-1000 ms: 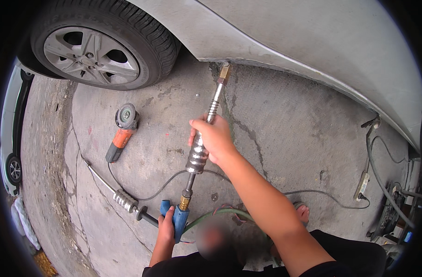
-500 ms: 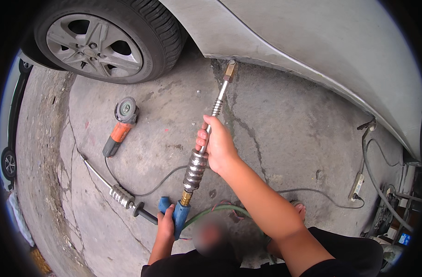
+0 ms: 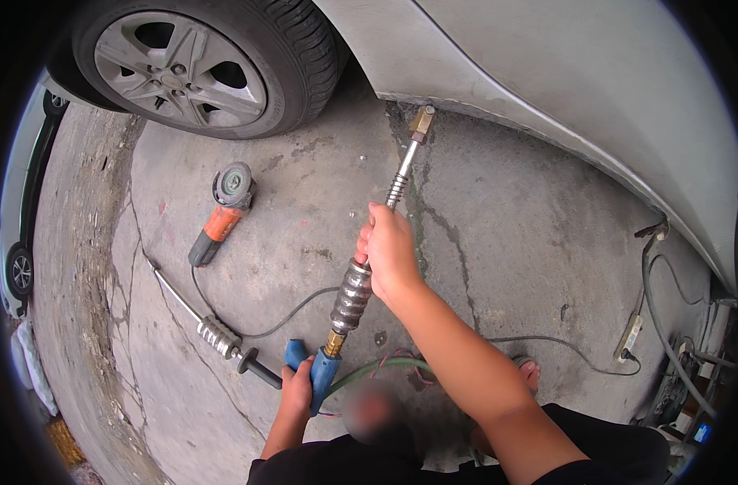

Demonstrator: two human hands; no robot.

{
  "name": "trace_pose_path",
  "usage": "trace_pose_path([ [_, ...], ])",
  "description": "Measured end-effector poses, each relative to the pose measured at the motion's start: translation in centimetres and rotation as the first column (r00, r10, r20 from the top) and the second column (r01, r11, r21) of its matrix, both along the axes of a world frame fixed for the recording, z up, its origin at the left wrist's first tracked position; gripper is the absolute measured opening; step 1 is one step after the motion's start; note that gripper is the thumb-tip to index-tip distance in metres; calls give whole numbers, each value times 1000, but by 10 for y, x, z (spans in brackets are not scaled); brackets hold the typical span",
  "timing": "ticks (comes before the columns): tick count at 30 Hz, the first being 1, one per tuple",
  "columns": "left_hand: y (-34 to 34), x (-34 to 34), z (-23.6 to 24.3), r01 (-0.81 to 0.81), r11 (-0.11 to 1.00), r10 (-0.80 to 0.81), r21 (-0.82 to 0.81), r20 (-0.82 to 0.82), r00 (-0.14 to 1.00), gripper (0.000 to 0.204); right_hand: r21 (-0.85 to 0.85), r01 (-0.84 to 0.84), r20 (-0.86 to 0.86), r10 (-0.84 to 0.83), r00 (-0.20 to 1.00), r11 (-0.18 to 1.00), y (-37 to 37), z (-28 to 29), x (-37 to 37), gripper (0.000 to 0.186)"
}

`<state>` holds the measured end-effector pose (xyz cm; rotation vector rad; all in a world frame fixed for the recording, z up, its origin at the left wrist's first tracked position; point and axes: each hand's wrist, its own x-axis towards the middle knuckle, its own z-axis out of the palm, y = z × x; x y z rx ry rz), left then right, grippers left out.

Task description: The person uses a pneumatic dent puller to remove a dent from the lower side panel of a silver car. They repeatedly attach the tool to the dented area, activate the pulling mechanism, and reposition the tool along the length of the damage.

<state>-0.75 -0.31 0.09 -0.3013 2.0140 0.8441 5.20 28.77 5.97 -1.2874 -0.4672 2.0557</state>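
The dent puller (image 3: 369, 259), a long steel rod with a ribbed sliding weight, looks heavy, stiff and front-loaded, best held at both ends. The left hand (image 3: 298, 390) is wrapped shut around its blue handle (image 3: 320, 378); the right hand (image 3: 389, 252) is closed on the rod just above the weight. Its brass tip sits close under the car panel (image 3: 547, 89).

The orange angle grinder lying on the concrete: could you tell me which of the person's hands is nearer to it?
Left. The left hand grips the blue handle below and right of the angle grinder; the right hand holds the metal shaft farther right.
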Motion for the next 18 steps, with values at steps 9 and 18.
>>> trace_pose_path([
  [9, -11, 9, 2, 23, 1000, -23, -5, -4, 1000, 60, -187, -330, -565, 174, 807, 925, 8, -35, 41, 38],
  [18, -10, 4, 0, -13, 998, 15, -67, 19, 1000, 59, -65, -164, -182, 150, 972, 984, 1, -11, 15, 26],
])
